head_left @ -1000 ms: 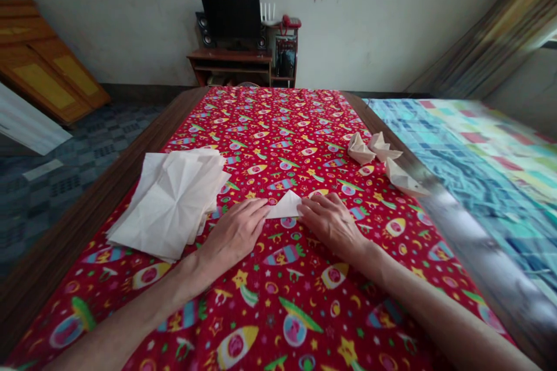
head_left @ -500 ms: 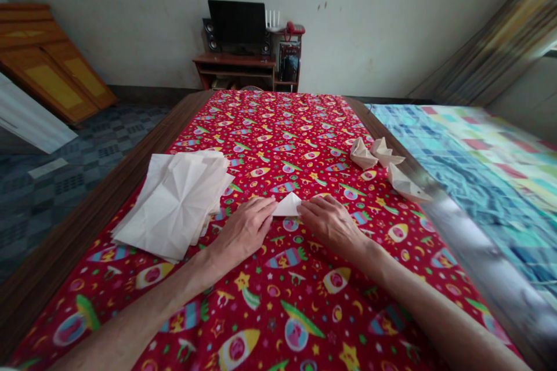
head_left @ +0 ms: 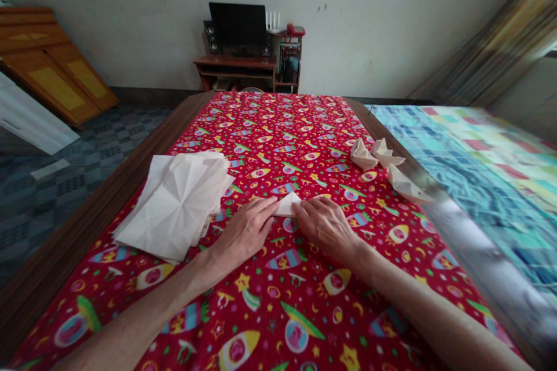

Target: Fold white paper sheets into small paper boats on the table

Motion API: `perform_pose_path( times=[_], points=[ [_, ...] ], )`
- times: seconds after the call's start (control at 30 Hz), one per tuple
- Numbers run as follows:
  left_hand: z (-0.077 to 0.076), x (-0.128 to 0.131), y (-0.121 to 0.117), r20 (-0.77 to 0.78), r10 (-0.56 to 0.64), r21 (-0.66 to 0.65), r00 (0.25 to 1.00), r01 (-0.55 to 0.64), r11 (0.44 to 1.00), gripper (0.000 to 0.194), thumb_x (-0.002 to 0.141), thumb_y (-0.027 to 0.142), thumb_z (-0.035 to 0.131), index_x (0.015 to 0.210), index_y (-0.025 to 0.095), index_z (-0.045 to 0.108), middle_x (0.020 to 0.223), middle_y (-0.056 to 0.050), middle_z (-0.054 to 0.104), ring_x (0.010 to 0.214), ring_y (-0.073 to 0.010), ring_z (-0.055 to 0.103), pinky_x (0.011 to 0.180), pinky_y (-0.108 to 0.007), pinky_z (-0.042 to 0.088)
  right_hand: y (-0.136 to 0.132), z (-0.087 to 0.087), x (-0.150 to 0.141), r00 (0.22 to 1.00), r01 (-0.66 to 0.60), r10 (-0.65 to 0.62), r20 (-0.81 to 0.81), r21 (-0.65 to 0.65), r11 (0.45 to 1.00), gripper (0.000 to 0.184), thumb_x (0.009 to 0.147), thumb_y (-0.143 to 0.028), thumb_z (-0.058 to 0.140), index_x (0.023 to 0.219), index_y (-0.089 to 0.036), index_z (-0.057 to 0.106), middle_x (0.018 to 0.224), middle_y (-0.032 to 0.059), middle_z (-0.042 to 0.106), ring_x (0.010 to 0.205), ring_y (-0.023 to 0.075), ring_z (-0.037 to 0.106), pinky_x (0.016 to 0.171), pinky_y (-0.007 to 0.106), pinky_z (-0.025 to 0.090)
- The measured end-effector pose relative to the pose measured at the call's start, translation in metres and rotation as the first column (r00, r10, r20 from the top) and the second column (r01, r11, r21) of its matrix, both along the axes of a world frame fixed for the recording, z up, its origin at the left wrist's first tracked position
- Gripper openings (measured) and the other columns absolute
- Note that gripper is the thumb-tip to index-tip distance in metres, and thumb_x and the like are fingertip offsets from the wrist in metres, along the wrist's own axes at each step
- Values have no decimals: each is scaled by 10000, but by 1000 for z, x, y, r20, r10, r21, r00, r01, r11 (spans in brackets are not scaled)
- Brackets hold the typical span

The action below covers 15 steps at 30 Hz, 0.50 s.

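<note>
A small white sheet of folded paper [head_left: 287,205] lies on the red cloth between my hands, its visible part coming to a point away from me. My left hand [head_left: 249,225] has its fingers closed on the left end of the paper. From the other side, my right hand [head_left: 326,223] presses its closed fingers on the right end. Both ends of the paper are hidden under the fingertips. A stack of creased white paper sheets [head_left: 178,203] lies left of my left hand.
Several folded paper shapes [head_left: 363,153] sit at the right edge of the printed red tablecloth [head_left: 282,313]. A bed [head_left: 452,168] adjoins the table on the right. Beyond the far end stands a desk [head_left: 235,64] with a monitor [head_left: 237,26].
My right hand has slid slightly left along the folded paper, covering a little more of its right end. My left hand stays nearly in place.
</note>
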State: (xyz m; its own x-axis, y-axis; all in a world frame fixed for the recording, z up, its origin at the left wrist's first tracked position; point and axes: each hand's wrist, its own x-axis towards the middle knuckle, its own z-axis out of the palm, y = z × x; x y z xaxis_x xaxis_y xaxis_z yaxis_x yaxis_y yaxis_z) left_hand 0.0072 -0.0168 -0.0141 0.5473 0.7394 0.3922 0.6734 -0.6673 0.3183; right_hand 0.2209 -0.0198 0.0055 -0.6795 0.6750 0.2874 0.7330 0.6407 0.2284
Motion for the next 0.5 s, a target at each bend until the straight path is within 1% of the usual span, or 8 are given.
perform_pose_path(
  times=[0.07, 0.23, 0.3, 0.37, 0.4, 0.43, 0.5],
  points=[
    [0, 2, 0, 12, -5, 6, 1000, 5, 1000, 355, 909, 121, 425, 1243, 137, 544, 1265, -97, 581, 1161, -216, 528, 1005, -394, 472, -1, 1, -6, 999, 28, -28, 19, 8, 1000, 146, 927, -135, 422, 936, -150, 568, 779, 45, 621, 700, 188, 532, 656, 353, 317],
    [-2, 2, 3, 43, -5, -26, 999, 6, 1000, 366, 916, 134, 412, 1260, 149, 534, 1285, -92, 568, 1189, -209, 520, 1025, -371, 458, 1, 0, -16, 996, 64, -68, 65, 67, 996, 170, 879, -83, 464, 998, -103, 583, 833, 88, 647, 758, 218, 561, 692, 367, 343],
    [-4, 1, 4, 90, 19, -21, 996, -17, 1000, 412, 914, 135, 408, 1320, 157, 473, 1345, -101, 517, 1253, -214, 471, 1060, -387, 424, 4, 0, -16, 996, 75, -78, 50, 58, 996, 178, 876, -74, 464, 998, -98, 591, 835, 94, 661, 749, 211, 569, 685, 359, 353],
    [-5, 1, 4, 164, 88, -7, 983, -88, 996, 475, 921, 177, 419, 1393, 155, 368, 1407, -128, 443, 1325, -241, 389, 1089, -435, 379, 8, 1, -12, 997, 83, -83, 1, 49, 995, 186, 883, -87, 467, 1020, -108, 592, 829, 86, 677, 723, 194, 575, 669, 346, 357],
    [-5, 1, 3, 210, 135, -14, 968, -135, 991, 511, 927, 215, 430, 1421, 153, 313, 1425, -145, 412, 1335, -256, 372, 1084, -454, 377, 10, 1, -10, 996, 89, -87, -31, 51, 995, 195, 889, -100, 468, 1043, -116, 587, 826, 78, 685, 715, 187, 578, 664, 340, 360],
    [-5, 2, 2, 259, 175, -37, 950, -172, 984, 547, 933, 258, 439, 1440, 152, 264, 1425, -162, 402, 1316, -266, 398, 1056, -457, 405, 11, 2, -9, 994, 95, -92, -65, 56, 994, 203, 896, -115, 466, 1063, -124, 581, 825, 70, 692, 709, 182, 581, 661, 335, 362],
    [-3, 5, -1, 341, 232, -131, 911, -198, 971, 590, 943, 329, 438, 1457, 157, 206, 1359, -178, 464, 1181, -251, 534, 934, -407, 507, 13, 2, -7, 988, 102, -92, -127, 71, 992, 211, 907, -140, 463, 1087, -131, 573, 826, 60, 702, 710, 178, 588, 656, 329, 364]
  ],
)
